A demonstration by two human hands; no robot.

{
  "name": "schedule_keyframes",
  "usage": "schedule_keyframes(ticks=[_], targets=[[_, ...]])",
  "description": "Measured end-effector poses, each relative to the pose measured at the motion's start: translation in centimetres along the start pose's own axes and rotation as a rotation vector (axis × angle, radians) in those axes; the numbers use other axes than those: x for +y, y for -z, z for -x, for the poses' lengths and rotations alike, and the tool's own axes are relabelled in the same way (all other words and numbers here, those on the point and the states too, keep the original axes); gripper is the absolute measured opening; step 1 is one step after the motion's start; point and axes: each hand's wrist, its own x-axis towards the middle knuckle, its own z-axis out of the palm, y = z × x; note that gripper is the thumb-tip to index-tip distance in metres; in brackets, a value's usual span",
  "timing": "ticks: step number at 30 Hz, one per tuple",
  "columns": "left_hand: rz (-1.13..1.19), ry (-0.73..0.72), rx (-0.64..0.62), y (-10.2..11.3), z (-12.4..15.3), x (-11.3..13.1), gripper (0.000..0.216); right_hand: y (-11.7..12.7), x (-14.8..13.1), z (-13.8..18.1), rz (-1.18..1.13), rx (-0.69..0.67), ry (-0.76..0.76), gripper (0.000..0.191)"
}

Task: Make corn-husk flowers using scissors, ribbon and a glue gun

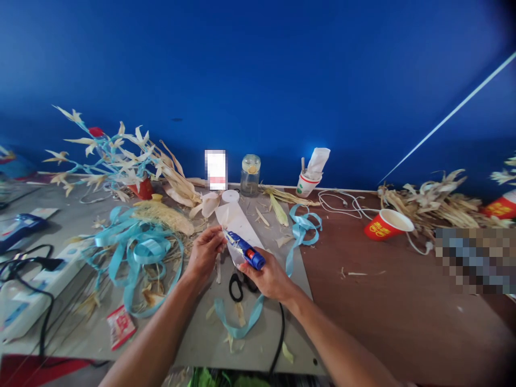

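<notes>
My right hand [271, 277] grips a blue glue gun [244, 249] with an orange trigger, its nozzle pointing up and left. Its black cord [279, 339] trails toward the table's near edge. My left hand [205, 250] is closed in a pinch on a small pale corn-husk piece [222, 232] right at the gun's nozzle. Both hands hover over a white paper sheet [238, 221] lying on a grey mat [209, 336]. Black-handled scissors [237, 287] lie just under my right hand.
Light blue ribbon [139, 251] lies coiled at the left, with another strip [300, 230] to the right. A husk-flower arrangement [105, 156] stands back left. A glass jar [250, 175], paper cup [308, 184], tipped red cup [387, 223], husk pile [439, 204] and power strip [38, 285] surround the mat.
</notes>
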Motion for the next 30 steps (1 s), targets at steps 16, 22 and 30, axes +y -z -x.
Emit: schedule_keyframes(ticks=[16, 22, 30], targets=[[-0.018, 0.008, -0.001, 0.00, -0.11, -0.16, 0.024, 0.15, 0.08, 0.03, 0.118, 0.052, 0.041, 0.019], [-0.002, 0.019, 0.007, -0.01, -0.11, -0.08, 0.024, 0.37, -0.22, 0.04, 0.140, 0.051, 0.033, 0.020], [-0.018, 0.011, -0.002, 0.20, -0.25, -0.34, 0.024, 0.23, 0.07, 0.01, 0.200, 0.086, 0.051, 0.021]])
